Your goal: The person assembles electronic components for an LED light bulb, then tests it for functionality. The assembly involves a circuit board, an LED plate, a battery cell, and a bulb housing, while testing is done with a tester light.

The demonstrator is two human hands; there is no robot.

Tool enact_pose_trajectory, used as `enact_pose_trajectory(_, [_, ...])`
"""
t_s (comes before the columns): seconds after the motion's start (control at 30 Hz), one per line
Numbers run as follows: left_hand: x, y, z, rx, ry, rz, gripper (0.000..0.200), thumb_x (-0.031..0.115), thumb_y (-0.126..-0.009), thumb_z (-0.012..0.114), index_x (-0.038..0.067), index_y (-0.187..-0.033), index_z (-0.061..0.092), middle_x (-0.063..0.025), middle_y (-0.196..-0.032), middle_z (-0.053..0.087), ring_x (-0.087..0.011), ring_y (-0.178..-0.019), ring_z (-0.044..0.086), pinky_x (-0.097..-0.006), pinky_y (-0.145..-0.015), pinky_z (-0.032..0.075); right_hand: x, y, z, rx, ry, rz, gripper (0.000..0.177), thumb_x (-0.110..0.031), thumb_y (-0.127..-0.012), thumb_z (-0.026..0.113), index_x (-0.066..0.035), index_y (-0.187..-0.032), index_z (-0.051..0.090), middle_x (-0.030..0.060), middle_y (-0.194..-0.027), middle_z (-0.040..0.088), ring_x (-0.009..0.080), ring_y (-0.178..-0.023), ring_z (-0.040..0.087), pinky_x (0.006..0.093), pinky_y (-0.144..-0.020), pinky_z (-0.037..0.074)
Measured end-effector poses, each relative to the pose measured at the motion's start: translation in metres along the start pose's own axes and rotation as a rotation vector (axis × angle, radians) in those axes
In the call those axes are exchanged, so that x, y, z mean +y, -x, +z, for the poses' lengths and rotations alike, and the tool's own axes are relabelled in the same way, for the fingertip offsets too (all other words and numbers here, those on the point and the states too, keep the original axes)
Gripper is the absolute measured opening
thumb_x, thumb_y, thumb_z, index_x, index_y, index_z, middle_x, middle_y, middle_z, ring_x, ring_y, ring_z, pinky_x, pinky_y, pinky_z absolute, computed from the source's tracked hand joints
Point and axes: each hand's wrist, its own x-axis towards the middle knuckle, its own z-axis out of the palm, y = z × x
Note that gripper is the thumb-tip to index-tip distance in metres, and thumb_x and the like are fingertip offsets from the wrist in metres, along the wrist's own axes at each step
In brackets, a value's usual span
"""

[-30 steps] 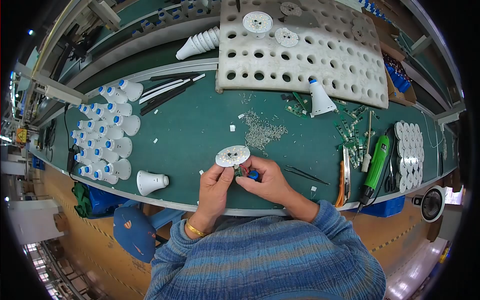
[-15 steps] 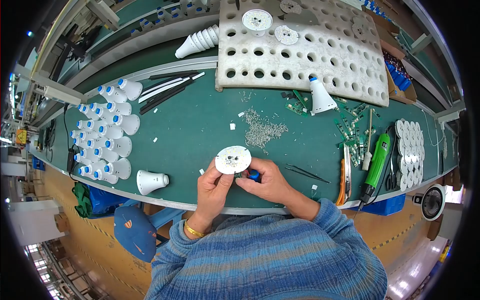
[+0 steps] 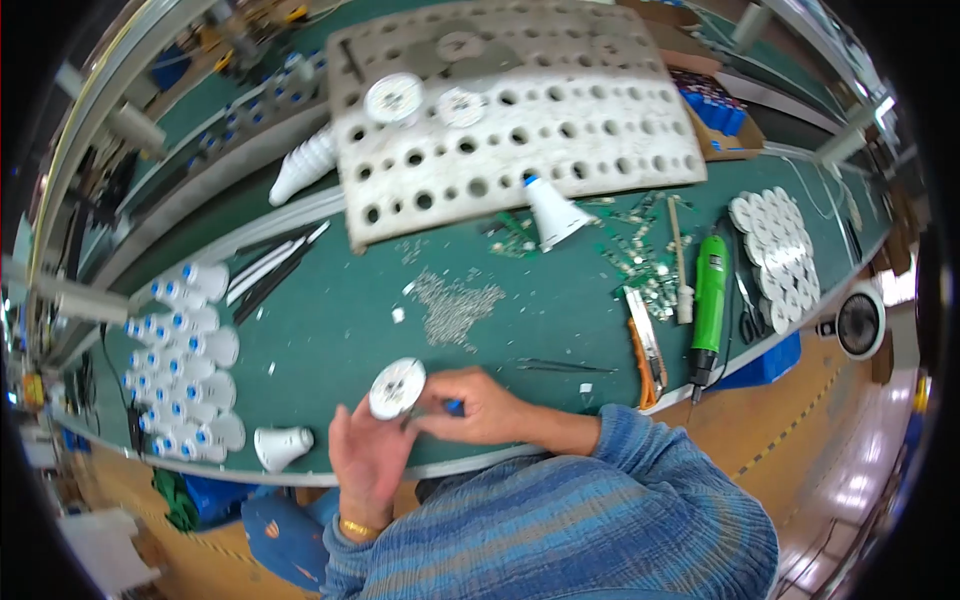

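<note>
A round white LED board (image 3: pixel 398 387) with small dark parts at its middle is held up near the table's front edge. My right hand (image 3: pixel 475 408) is closed around a small blue-ended piece (image 3: pixel 455 408) just right of the board, its fingertips at the board's edge. Whether the two are joined is hidden by the fingers. Below and left of the board, my left hand (image 3: pixel 368 455) shows its palm, its fingers apart. A white cone-shaped bulb housing (image 3: pixel 283 448) lies on its side to the left.
Several blue-tipped housings (image 3: pixel 190 375) stand at the left. Ahead are loose tiny pins (image 3: pixel 455 308) and a holed white board (image 3: pixel 520 135) with an upright housing (image 3: pixel 556 215) before it. Rightward lie tweezers (image 3: pixel 555 366), an orange cutter (image 3: pixel 645 350), a green electric screwdriver (image 3: pixel 710 295) and stacked LED boards (image 3: pixel 775 255).
The camera view has shifted and tilted. My left hand has loosened from the LED board and spread its fingers; the board now tilts and stays beside my right hand.
</note>
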Motion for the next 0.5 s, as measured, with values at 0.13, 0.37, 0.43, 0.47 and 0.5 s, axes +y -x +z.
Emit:
enact_pose_trajectory(0.13, [0.008, -0.005, -0.021, 0.152, -0.224, -0.127, 0.036, 0.025, -0.091, 0.053, -0.002, -0.115, 0.055, -0.0105, -0.112, 0.061, -0.0223, -0.101, 0.058, -0.0366, -0.086, 0.046, -0.005, -0.001, 0.002, -0.069, -0.021, -0.048, 0.025, -0.007, -0.072, 0.065, -0.001, -0.097, 0.064, 0.0087, -0.070, 0.056, 0.0170, -0.058, 0.054, 0.0304, -0.053, 0.043])
enact_pose_trajectory(0.37, [0.013, -0.005, -0.009, 0.186, -0.227, -0.166, 0.029, 0.016, -0.086, 0.057, -0.003, -0.108, 0.057, -0.0119, -0.098, 0.064, -0.0213, -0.088, 0.064, -0.0359, -0.078, 0.054, -0.001, 0.001, 0.003, -0.077, -0.044, -0.096, 0.019, -0.008, -0.075, 0.066, -0.001, -0.093, 0.064, 0.0118, -0.076, 0.059, 0.0254, -0.064, 0.058, 0.0343, -0.057, 0.045])
enact_pose_trajectory(0.43, [0.013, -0.005, -0.007, 0.194, -0.196, -0.181, 0.028, 0.014, -0.085, 0.057, -0.003, -0.107, 0.058, -0.0124, -0.099, 0.064, -0.0222, -0.088, 0.064, -0.0364, -0.078, 0.054, -0.002, 0.001, 0.004, -0.083, -0.054, -0.113, 0.019, -0.007, -0.076, 0.066, -0.001, -0.093, 0.064, 0.0119, -0.077, 0.059, 0.0256, -0.064, 0.059, 0.0344, -0.057, 0.046])
enact_pose_trajectory(0.47, [0.013, -0.004, -0.006, 0.186, -0.185, -0.191, 0.028, 0.014, -0.085, 0.057, -0.003, -0.106, 0.058, -0.0124, -0.099, 0.064, -0.0224, -0.089, 0.064, -0.0366, -0.079, 0.053, -0.001, 0.001, 0.005, -0.085, -0.050, -0.123, 0.018, -0.007, -0.076, 0.066, -0.002, -0.094, 0.065, 0.0119, -0.077, 0.059, 0.0256, -0.064, 0.059, 0.0345, -0.057, 0.046])
enact_pose_trajectory(0.5, [0.013, -0.004, -0.005, 0.177, -0.172, -0.200, 0.027, 0.013, -0.085, 0.057, -0.003, -0.106, 0.058, -0.0124, -0.099, 0.064, -0.0227, -0.089, 0.064, -0.0368, -0.080, 0.053, 0.000, 0.002, 0.005, -0.088, -0.045, -0.132, 0.018, -0.007, -0.076, 0.066, -0.002, -0.094, 0.065, 0.0119, -0.077, 0.059, 0.0256, -0.064, 0.059, 0.0345, -0.057, 0.046])
